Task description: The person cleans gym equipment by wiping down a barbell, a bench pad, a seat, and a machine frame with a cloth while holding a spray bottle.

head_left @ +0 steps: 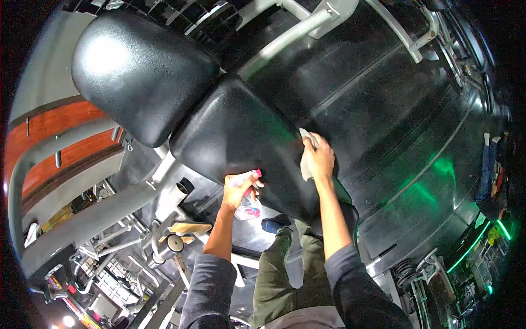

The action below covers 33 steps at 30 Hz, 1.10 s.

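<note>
My left hand [239, 189] is wrapped round a clear spray bottle [249, 210] with a pink top, held just beside the near edge of a black padded bench seat [241, 126]. In my right hand [320, 159] is a pale cloth [306, 164], pressed against the far edge of that seat. Some of the cloth is hidden behind my fingers. A second black pad, the backrest [137, 71], adjoins the seat at the upper left and shows a bright glare spot.
Grey metal frame tubes [87, 219] run along the left, with more gym machines beyond. Dark rubber flooring [378, 126] spreads to the right, under another metal frame [400, 33]. Another person's legs [486, 170] show at the far right. My feet are beneath the bench.
</note>
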Tool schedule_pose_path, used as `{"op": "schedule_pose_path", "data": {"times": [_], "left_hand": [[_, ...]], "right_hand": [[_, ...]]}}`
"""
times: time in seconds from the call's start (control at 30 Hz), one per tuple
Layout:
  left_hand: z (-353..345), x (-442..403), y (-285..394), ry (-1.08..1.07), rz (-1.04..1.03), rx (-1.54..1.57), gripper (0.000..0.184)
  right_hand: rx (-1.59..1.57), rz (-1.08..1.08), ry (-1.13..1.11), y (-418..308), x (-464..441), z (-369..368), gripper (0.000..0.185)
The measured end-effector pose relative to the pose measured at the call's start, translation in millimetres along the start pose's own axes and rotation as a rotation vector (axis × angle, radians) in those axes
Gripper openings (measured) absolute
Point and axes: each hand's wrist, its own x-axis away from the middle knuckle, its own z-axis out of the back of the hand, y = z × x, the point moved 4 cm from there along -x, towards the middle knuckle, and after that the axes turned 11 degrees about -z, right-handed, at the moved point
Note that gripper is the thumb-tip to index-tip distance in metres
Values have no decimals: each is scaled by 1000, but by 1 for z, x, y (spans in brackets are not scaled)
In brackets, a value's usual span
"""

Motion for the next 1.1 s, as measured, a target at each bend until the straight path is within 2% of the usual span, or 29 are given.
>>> {"op": "schedule_pose_path", "data": {"times": [0.07,0.17,0.27,0.33,0.43,0.53,0.67,0.77,0.87,0.97,1.1], "left_hand": [[1,-1,0,9,3,-12,28],[3,-1,-3,2,2,32,22],[-2,-1,3,10,1,29,23],[-2,0,5,38,6,10,23],[1,-1,-3,26,-8,63,22],[1,0,-2,22,-44,47,22],[2,0,-6,59,-27,59,22],[2,-1,-7,64,-36,49,20],[2,1,-7,66,-62,58,21],[3,1,-8,41,-63,78,22],[4,-1,-15,21,-94,36,24]], "right_hand": [[-2,85,85,-32,4,-4,40],[-200,256,141,-74,34,-1,30],[-314,378,135,-51,58,-2,37],[-222,436,128,-15,76,-11,43],[-147,337,75,17,91,-7,45],[-200,369,147,2,79,-10,44],[-298,477,178,-49,56,-15,43],[-160,687,90,-63,66,-18,50],[-62,734,-58,-30,79,-17,49],[33,676,-15,20,77,-7,47],[-41,664,39,7,71,-1,42]]}}
